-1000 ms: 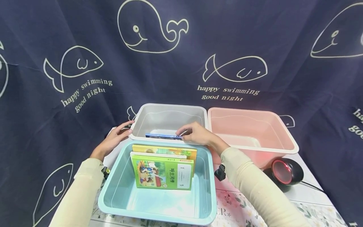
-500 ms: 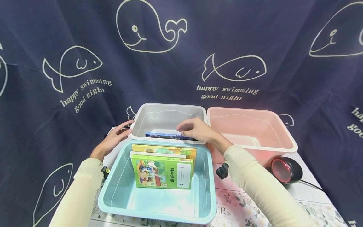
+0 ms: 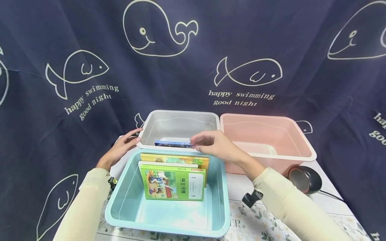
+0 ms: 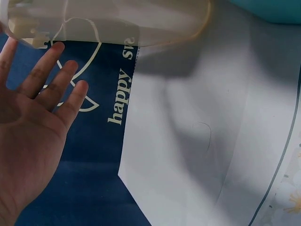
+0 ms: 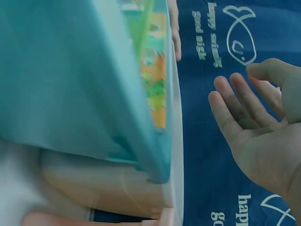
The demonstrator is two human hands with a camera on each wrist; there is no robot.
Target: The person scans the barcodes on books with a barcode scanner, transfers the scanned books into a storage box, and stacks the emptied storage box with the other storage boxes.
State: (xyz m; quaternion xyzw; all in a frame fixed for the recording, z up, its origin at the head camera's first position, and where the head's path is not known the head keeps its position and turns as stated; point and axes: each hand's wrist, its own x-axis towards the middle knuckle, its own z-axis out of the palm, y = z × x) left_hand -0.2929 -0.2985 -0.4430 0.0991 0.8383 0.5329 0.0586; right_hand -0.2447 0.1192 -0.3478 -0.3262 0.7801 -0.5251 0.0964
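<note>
My left hand touches the left rim of a grey plastic bin, its fingers extended; in the left wrist view the fingers lie spread against the bin's corner. Inside the grey bin, near its front wall, a blue book shows its top edge. My right hand hovers over the right end of that book, hiding it. In the right wrist view, the relaxed right hand has nothing in it. In front, a light-blue bin holds upright books: a green one, a white one and a yellow one.
A pink bin stands right of the grey one. Beside it sits a black rounded device with a cable. A patterned cloth covers the table, and a navy curtain hangs behind.
My right hand has let go of the blue book, lifted, then drawn back slightly toward the right. The black device's red glow has faded. My left hand has stayed put.
</note>
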